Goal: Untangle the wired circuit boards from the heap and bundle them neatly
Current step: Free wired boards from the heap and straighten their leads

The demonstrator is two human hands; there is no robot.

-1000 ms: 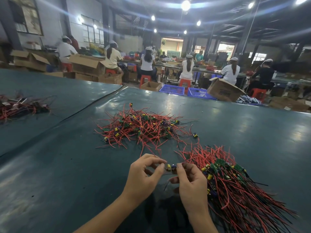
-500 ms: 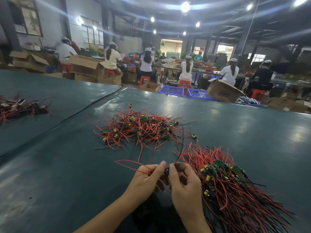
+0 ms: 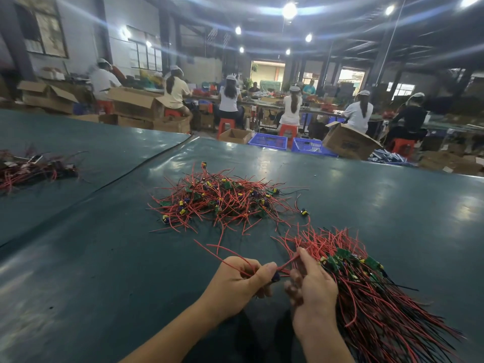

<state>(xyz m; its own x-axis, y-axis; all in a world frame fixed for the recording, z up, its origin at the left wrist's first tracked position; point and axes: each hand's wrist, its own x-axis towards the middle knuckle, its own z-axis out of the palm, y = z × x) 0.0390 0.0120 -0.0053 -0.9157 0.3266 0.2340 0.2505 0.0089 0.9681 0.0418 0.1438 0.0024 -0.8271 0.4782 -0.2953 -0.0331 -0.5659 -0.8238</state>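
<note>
Right hand [image 3: 313, 289] blurred; bundle [image 3: 387, 318] cropped.

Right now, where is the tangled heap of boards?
In the head view, the heap lies mid-table, beyond the left hand gripping a board, and up-left of the bundle beside the right hand.

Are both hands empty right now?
No, the left hand grips a few red wires, and the right hand touches one of them at its fingertips.
</note>
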